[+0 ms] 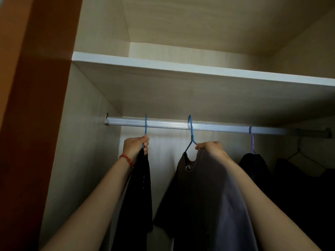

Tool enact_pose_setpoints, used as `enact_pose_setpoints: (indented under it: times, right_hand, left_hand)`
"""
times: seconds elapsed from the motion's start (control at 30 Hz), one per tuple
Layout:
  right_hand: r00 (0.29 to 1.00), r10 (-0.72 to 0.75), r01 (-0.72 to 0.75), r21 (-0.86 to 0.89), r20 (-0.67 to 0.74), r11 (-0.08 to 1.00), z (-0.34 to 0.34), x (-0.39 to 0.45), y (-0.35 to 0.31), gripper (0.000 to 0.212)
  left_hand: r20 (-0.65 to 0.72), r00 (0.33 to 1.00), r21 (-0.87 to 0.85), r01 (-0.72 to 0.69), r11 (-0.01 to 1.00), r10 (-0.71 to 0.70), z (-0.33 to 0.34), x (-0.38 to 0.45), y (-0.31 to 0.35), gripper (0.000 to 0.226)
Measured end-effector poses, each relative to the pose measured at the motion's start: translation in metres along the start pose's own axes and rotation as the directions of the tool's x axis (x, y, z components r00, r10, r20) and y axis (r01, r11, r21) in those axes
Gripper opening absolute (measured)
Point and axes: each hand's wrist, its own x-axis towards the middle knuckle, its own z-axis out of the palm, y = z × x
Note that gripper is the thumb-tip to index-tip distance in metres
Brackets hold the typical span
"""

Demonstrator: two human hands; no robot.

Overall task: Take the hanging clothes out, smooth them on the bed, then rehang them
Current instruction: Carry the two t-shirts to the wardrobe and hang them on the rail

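Garment hems are cut off at the frame bottom; the dark clothes (297, 178) at right are hard to make out. Left hand (135, 145) grips the left hanger (145, 131) over a black garment (139, 192). Right hand (211, 147) pinches the grey shirt (208, 196) shoulder at the second hanger (190, 131). Both garments hang vertically from the rod (217, 126).

Ribbed metal rail (208, 126); matt cloth shirt (208, 187).

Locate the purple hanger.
Head view, right side: the purple hanger hooks over the rail, right of the grey shirt gripped by the right hand, carrying a dark garment.
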Motion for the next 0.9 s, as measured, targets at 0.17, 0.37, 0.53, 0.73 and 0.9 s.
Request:
enact_pose_setpoints:
  times: [0.17,0.37,0.53,0.73,0.9]
  right_hand:
    - [1.0,0.022,-0.022,-0.014,0.009,1.0,0.014,0.001,0.019,0.031]
    - [0.999,-0.052,0.051,-0.051,-0.008,0.997,0.026,-0.001,0.027,0.038]
    - [0.993,-0.117,0.115,-0.129,-0.007,0.985,0.022,0.003,0.037,0.035]
    - [0.949,-0.307,0.27,-0.337,-0.063,0.902,-0.021,0.01,0.034,0.037]
    - [0.87,-0.438,0.186,-0.671,-0.228,0.718,-0.095,0.017,0.02,0.031]
  left_hand:
    - [-0.034,0.999,0.033,0.038,0.999,-0.036,-0.016,0.006,-0.011,0.022]
    - [-0.07,0.996,0.089,0.056,0.994,-0.05,-0.024,0.017,-0.009,0.026]
    - [-0.138,0.99,0.332,0.085,0.94,-0.04,-0.025,0.021,-0.006,0.033]
    - [-0.087,0.874,0.904,-0.132,0.407,0.478,0.013,-0.016,0.013,0.044]
    - [0.134,0.917,0.879,-0.285,0.383,0.376,0.085,-0.044,-0.003,0.032]
